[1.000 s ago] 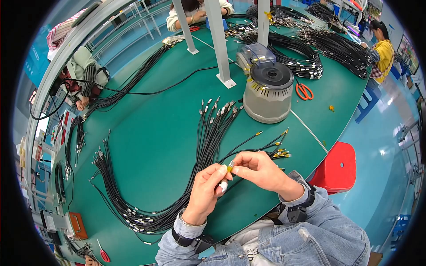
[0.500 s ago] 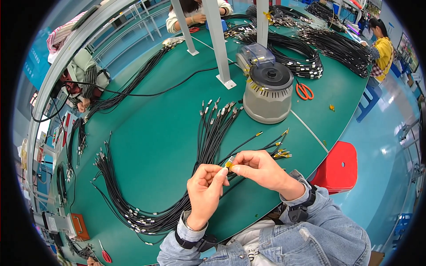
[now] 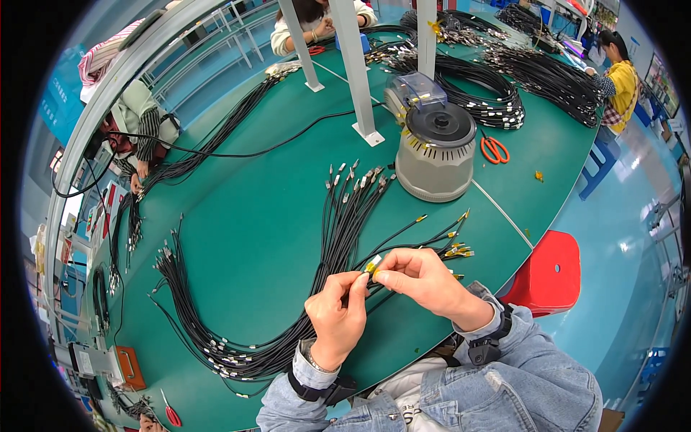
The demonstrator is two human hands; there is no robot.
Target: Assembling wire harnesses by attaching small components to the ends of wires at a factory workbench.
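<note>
Black cable bundle [image 3: 237,338], looped on green table [image 3: 252,216]. Left hand [image 3: 337,317], pinching one cable's end. Yellow label [image 3: 372,266], between both hands' fingertips. Right hand [image 3: 421,277], fingers closed on label. Grey round machine [image 3: 435,155], beyond.

Pretty clearly a cable assembly workshop, factory-floor style. One long green counter [image 3: 259,237] is covered in bundles of black cables [image 3: 338,237] with metal connectors, there's a round grey machine [image 3: 435,155] plus orange scissors [image 3: 494,150], and other workers [image 3: 620,79] sit along the same line on stools.
</note>
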